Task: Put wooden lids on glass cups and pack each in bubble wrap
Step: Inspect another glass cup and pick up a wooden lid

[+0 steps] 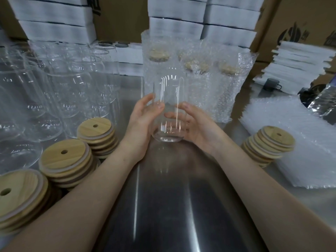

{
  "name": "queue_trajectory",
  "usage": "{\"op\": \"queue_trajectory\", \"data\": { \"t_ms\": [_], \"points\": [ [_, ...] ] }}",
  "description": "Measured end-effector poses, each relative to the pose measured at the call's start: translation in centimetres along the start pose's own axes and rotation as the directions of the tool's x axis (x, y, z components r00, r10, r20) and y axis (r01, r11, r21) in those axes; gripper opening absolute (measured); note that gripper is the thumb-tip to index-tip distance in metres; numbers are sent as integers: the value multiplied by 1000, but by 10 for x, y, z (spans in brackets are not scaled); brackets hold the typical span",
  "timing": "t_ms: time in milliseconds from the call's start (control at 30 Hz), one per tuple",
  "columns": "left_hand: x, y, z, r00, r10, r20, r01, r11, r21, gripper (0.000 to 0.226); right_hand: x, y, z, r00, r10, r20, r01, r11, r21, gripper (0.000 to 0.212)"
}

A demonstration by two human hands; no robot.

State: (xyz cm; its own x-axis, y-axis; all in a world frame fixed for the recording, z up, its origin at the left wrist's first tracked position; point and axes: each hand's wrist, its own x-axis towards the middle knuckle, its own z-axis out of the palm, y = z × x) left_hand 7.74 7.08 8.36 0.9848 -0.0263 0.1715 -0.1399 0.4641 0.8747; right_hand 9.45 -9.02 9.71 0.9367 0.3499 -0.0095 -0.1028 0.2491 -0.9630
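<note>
A clear glass cup (169,99) without a lid stands upright in the middle of the steel table (181,206). My left hand (143,124) curls round its left side, and my right hand (196,126) wraps its right side near the base. Stacks of round wooden lids with a straw hole lie at the left (65,160) (96,133) (16,199), and another lid stack (269,144) sits at the right. Behind the cup stand several cups with lids wrapped in bubble wrap (196,79). A pile of bubble wrap bags (294,142) lies at the right.
Many bare glass cups (54,91) crowd the left back of the table. White boxes (54,20) and brown cartons (294,24) are stacked along the back. A pile of white foam sheets (298,66) sits at the far right.
</note>
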Motion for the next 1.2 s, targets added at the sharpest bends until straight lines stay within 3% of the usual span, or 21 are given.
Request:
{"op": "queue_trajectory", "data": {
  "t_ms": [100,167,267,400,467,567,633,700,867,1000,1100,1200],
  "points": [
    [0,-1,-1,978,143,-155,-122,983,139,37,2,3,2,993,-107,-56,107,994,2,34],
    [2,-2,-3,958,225,-175,-188,960,206,23,2,4,5,984,-157,-80,154,987,-45,40],
    [2,-2,-3,939,302,-166,-246,924,293,25,1,6,11,963,-236,-132,213,962,-168,44],
    [-1,-1,-1,945,293,-144,-242,926,291,26,3,8,16,932,-287,-220,215,929,-300,67],
    [-3,-1,1,956,257,-142,-214,941,262,24,4,7,16,934,-272,-232,192,929,-316,59],
    [-3,-2,2,970,192,-149,-156,962,223,34,5,3,15,935,-255,-245,180,940,-291,30],
    [-2,-2,0,981,143,-132,-116,974,196,55,4,3,13,935,-284,-212,216,931,-295,24],
    [-2,-2,-2,989,110,-100,-91,980,178,71,1,3,14,938,-309,-159,252,920,-301,32],
    [0,-3,-4,998,32,-59,-28,998,57,49,-1,-2,15,952,-293,-86,286,955,-84,38],
    [1,0,-2,997,-56,46,59,995,-80,39,0,-6,13,985,-155,-72,157,987,25,35],
    [-3,5,2,988,-57,142,69,994,-81,52,0,-4,13,995,9,100,-10,1000,9,58],
    [-5,6,5,985,-57,164,65,997,-44,61,-1,0,15,974,53,222,-47,998,-30,64]
  ]
}}
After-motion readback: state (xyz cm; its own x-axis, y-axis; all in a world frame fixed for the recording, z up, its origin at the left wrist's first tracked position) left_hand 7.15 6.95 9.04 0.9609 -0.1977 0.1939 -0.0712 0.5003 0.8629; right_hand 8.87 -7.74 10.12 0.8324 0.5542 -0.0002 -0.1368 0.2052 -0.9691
